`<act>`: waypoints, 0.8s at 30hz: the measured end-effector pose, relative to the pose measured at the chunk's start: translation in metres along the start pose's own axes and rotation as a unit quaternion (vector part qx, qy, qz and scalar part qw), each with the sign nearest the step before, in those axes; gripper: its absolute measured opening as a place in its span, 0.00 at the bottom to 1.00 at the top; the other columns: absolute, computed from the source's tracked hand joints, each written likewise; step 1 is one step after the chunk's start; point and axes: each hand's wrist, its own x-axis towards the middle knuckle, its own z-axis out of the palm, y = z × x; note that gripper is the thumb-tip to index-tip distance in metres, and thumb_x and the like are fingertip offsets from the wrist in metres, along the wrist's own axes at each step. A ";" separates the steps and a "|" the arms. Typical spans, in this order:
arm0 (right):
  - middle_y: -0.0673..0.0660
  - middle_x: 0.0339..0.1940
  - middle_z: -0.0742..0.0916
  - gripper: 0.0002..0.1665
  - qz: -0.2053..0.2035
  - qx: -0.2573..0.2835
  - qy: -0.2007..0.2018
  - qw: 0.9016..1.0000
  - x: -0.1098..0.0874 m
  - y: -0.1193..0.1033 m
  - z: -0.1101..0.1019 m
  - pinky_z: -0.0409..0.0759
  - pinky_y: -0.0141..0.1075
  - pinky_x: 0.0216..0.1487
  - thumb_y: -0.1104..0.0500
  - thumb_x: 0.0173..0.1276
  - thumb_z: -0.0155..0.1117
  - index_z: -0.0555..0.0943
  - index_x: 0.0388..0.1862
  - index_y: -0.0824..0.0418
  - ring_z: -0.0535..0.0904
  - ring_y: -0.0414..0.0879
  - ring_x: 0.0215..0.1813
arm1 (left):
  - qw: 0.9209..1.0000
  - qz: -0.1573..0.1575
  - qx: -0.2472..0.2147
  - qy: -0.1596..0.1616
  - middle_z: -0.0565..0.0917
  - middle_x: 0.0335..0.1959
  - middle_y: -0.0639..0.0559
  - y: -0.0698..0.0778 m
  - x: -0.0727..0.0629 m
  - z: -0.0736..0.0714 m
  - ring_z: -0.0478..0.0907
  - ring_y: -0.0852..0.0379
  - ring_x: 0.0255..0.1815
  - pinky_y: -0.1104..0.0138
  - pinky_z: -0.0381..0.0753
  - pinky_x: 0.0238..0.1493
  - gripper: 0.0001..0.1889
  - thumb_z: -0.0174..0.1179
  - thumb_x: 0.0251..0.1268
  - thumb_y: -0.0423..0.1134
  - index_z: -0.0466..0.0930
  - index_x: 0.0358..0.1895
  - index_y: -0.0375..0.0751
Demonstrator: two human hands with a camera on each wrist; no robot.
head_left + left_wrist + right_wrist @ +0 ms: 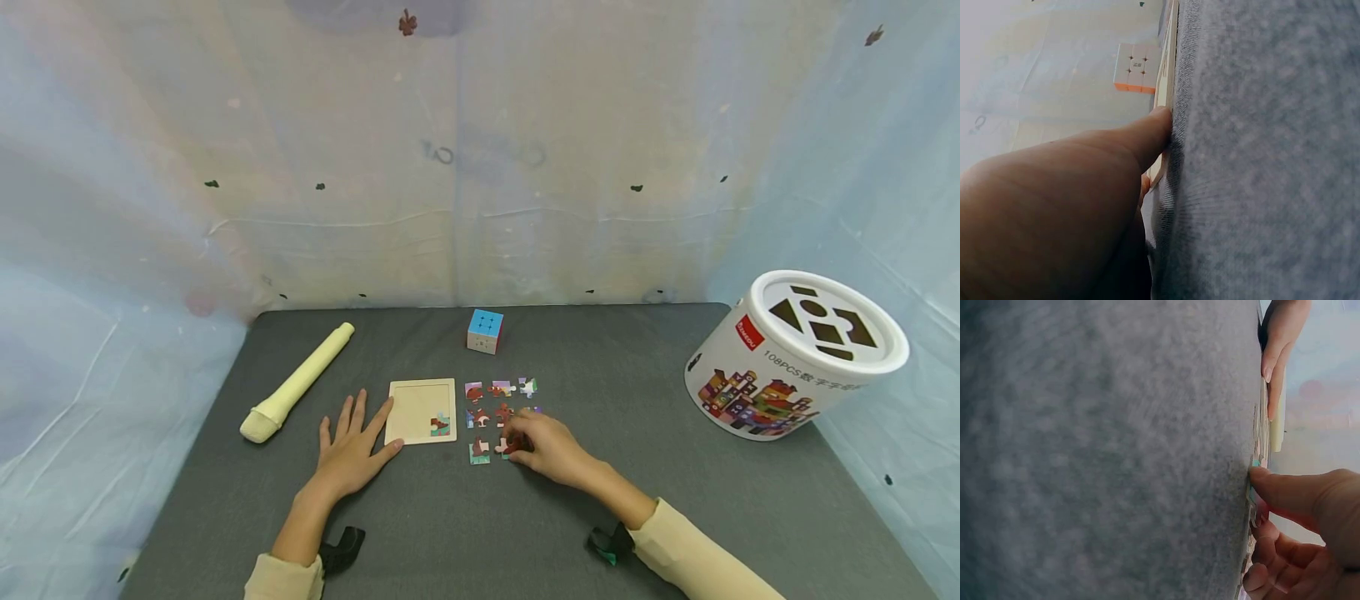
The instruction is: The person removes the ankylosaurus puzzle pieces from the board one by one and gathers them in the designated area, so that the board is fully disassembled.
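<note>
My left hand [348, 454] lies spread on the table, thumb and index fingertip at the left edge of a square wooden puzzle tray [412, 404]. One jigsaw piece [440, 426] sits in the tray's lower right corner. To the right of the tray, loose jigsaw pieces [479, 452] are laid out in rows. Over the lower rows reaches my right hand [553, 452], pinching a puzzle piece [1260, 501] between thumb and fingers, low at the table in the right wrist view. My fingers hide part of this piece and some of its neighbours.
A puzzle cube [484, 332] with a blue top stands behind the pieces. At the left lies a pale yellow microphone-shaped object [303, 383]. A large white tub [780, 375] with shaped holes in its lid stands at the right edge.
</note>
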 end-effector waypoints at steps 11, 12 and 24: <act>0.51 0.37 0.80 0.16 -0.016 -0.012 0.003 1.000 -0.001 0.001 0.001 0.71 0.31 0.33 0.61 0.58 0.77 0.87 0.45 0.59 0.74 0.43 0.34 | 1.000 0.005 -0.006 0.002 0.43 0.80 0.30 -0.003 0.000 0.003 0.35 0.30 0.79 0.31 0.26 0.68 0.41 0.53 0.70 0.64 0.55 0.80 0.49; 0.51 0.37 0.80 0.16 -0.015 -0.013 0.002 1.000 -0.001 0.001 0.001 0.72 0.32 0.33 0.61 0.58 0.77 0.86 0.46 0.59 0.74 0.43 0.34 | 1.000 0.006 -0.009 0.005 0.43 0.79 0.29 -0.003 0.000 0.003 0.35 0.30 0.79 0.31 0.26 0.68 0.40 0.54 0.70 0.63 0.56 0.79 0.49; 0.50 0.37 0.79 0.13 -0.017 -0.003 -0.003 1.000 -0.003 0.002 0.001 0.69 0.30 0.33 0.61 0.59 0.77 0.86 0.43 0.56 0.72 0.42 0.34 | 1.000 0.002 -0.005 0.003 0.42 0.80 0.31 -0.006 0.001 0.008 0.34 0.31 0.79 0.32 0.24 0.68 0.41 0.54 0.70 0.63 0.55 0.79 0.50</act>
